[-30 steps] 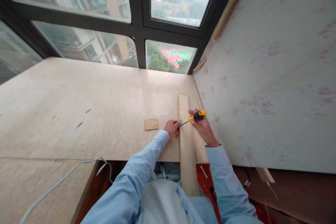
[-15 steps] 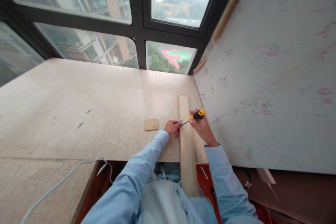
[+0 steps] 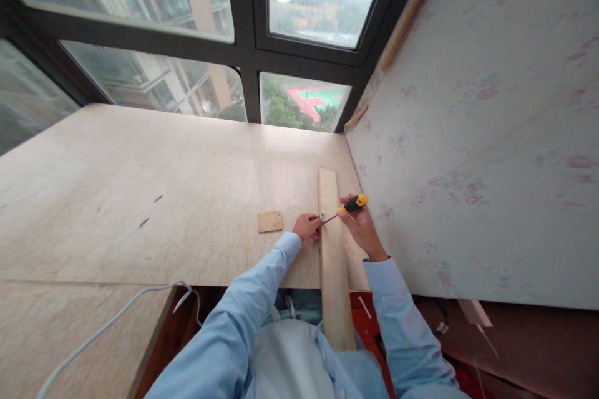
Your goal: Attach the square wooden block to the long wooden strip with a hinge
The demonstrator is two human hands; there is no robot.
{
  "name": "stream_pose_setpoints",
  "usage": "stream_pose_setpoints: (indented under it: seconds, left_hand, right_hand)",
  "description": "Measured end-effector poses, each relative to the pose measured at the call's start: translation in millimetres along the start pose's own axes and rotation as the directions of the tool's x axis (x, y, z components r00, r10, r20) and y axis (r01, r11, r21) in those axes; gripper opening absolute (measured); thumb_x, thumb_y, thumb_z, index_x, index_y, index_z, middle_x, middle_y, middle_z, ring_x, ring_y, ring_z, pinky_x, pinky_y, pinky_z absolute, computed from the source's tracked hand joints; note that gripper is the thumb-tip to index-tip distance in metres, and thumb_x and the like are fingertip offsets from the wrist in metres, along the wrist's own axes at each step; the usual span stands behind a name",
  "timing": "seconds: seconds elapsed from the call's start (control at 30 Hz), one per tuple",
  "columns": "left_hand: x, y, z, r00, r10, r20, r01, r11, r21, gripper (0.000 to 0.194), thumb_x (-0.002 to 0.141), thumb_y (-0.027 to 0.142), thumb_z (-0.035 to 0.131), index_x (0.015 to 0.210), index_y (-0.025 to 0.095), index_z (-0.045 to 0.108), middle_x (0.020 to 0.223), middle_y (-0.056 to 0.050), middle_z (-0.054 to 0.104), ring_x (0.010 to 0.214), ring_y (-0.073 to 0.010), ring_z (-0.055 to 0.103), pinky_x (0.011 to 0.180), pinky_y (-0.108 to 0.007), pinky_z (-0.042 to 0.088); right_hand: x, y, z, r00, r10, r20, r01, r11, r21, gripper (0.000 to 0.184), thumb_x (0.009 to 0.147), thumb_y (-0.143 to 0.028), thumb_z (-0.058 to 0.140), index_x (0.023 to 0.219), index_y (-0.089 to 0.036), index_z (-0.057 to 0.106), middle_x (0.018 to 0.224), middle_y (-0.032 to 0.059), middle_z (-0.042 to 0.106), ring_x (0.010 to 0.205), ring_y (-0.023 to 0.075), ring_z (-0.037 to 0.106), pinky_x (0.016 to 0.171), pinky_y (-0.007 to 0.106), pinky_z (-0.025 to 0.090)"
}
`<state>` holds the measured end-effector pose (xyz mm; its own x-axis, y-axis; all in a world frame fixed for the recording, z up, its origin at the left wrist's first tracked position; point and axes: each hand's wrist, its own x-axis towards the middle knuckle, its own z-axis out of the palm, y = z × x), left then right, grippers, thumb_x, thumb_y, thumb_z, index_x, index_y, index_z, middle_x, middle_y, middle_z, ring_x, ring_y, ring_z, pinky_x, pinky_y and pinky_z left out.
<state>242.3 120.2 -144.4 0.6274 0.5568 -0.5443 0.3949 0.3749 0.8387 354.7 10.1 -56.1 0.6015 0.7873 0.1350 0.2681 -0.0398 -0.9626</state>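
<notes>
A long pale wooden board (image 3: 335, 274) lies lengthwise on the tabletop, its near end sticking out over the edge toward my body. My right hand (image 3: 359, 224) grips a screwdriver (image 3: 354, 204) with a black and yellow handle. The shaft slants down to the left, and its tip meets the left part of the board by my left fingertips. My left hand (image 3: 307, 226) is closed at the board's left edge, fingers pinched near the tip; what they pinch is too small to make out. A small metal piece (image 3: 322, 216) shows just beyond those fingers.
A small wooden plate with holes (image 3: 270, 222) lies left of my left hand. A white cable (image 3: 116, 312) runs across the lower left. The papered wall (image 3: 468, 156) rises close on the right, and dark-framed windows (image 3: 304, 57) stand behind the table (image 3: 196, 199).
The screwdriver's handle has turned slightly and shifted a little to the right within my right hand. My left hand and the board stay in place.
</notes>
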Motion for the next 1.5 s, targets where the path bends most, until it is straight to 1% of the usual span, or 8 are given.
stream_pose_setpoints:
  seconds: [0.17,0.3,0.4,0.67,0.97,1.13,1.27,1.5]
  left_hand:
    - [0,0,-0.3,1.000,0.003,0.003,-0.003,1.000,-0.004,0.018,0.087,0.024,0.059,0.097,0.010,0.066,0.074,-0.002,0.064,0.053,-0.0102,0.059,0.052,-0.021,0.053]
    - [0,0,-0.2,1.000,0.001,0.003,-0.001,1.000,-0.003,0.019,0.086,0.025,0.061,0.096,0.010,0.067,0.072,-0.002,0.064,0.052,-0.0107,0.059,0.052,-0.022,0.053]
    - [-1,1,-0.2,1.000,0.000,0.002,0.000,1.000,-0.008,0.020,0.086,0.026,0.061,0.096,0.010,0.067,0.073,-0.002,0.065,0.053,-0.0109,0.060,0.053,-0.022,0.053]
    - [0,0,-1.0,1.000,-0.008,0.011,0.008,1.000,-0.017,0.018,0.086,0.024,0.060,0.096,0.010,0.066,0.072,-0.001,0.064,0.053,-0.0109,0.060,0.054,-0.023,0.053]
    - [-2,1,-1.4,1.000,-0.016,0.017,0.016,1.000,-0.013,0.021,0.084,0.020,0.059,0.102,0.010,0.066,0.071,-0.002,0.065,0.054,-0.0109,0.061,0.053,-0.021,0.053]
    - [-3,2,-2.5,0.999,-0.017,0.031,0.018,1.000,-0.018,0.022,0.083,0.020,0.061,0.102,0.010,0.067,0.074,-0.003,0.067,0.054,-0.0107,0.061,0.054,-0.021,0.054]
    - [0,-1,-2.8,0.999,-0.007,0.040,0.008,1.000,-0.019,0.025,0.081,0.022,0.064,0.104,0.011,0.067,0.079,-0.003,0.069,0.055,-0.0104,0.062,0.054,-0.021,0.054]
    - [3,-6,-3.5,0.998,0.027,0.061,-0.026,0.999,-0.024,0.026,0.077,0.017,0.066,0.102,0.011,0.068,0.084,-0.004,0.069,0.058,-0.0115,0.064,0.056,-0.022,0.055]
  right_hand:
    - [-3,-3,-3,0.989,0.049,0.140,-0.076,0.977,0.199,0.056,0.072,-0.045,0.075,0.119,-0.025,0.054,0.121,0.0094,0.066,0.113,0.0246,0.062,0.100,0.045,0.047]
    - [1,-7,-3,0.996,0.047,-0.074,-0.053,0.994,-0.091,0.057,0.062,-0.046,0.081,0.109,-0.018,0.063,0.091,0.0074,0.072,0.083,0.0249,0.067,0.086,0.046,0.053]
    - [4,-4,0,0.987,-0.029,-0.158,-0.008,0.974,-0.227,0.064,0.062,-0.049,0.080,0.115,-0.018,0.060,0.091,0.0065,0.069,0.079,0.0232,0.064,0.083,0.044,0.053]
    - [-5,-2,-2,0.989,-0.008,0.144,-0.019,0.983,0.182,0.066,0.075,-0.045,0.071,0.133,-0.028,0.043,0.130,0.0097,0.060,0.114,0.0215,0.060,0.101,0.043,0.046]
    - [4,-6,0,0.986,-0.062,-0.155,0.007,0.944,-0.331,0.061,0.063,-0.051,0.079,0.109,-0.019,0.058,0.083,0.0036,0.066,0.067,0.0201,0.061,0.076,0.043,0.054]
    - [0,0,2,0.997,-0.064,0.045,0.064,0.998,0.012,0.068,0.073,-0.045,0.073,0.130,-0.028,0.039,0.125,0.0091,0.059,0.113,0.0214,0.058,0.100,0.043,0.045]
    - [-4,-3,-5,0.987,0.016,0.158,-0.043,0.985,0.169,0.066,0.076,-0.045,0.071,0.130,-0.029,0.039,0.128,0.0100,0.061,0.116,0.0213,0.059,0.102,0.044,0.045]
    - [5,-9,-3,0.979,-0.005,-0.203,-0.070,0.929,-0.363,0.048,0.056,-0.056,0.081,0.078,-0.020,0.058,0.067,0.0028,0.065,0.060,0.0214,0.060,0.067,0.040,0.054]
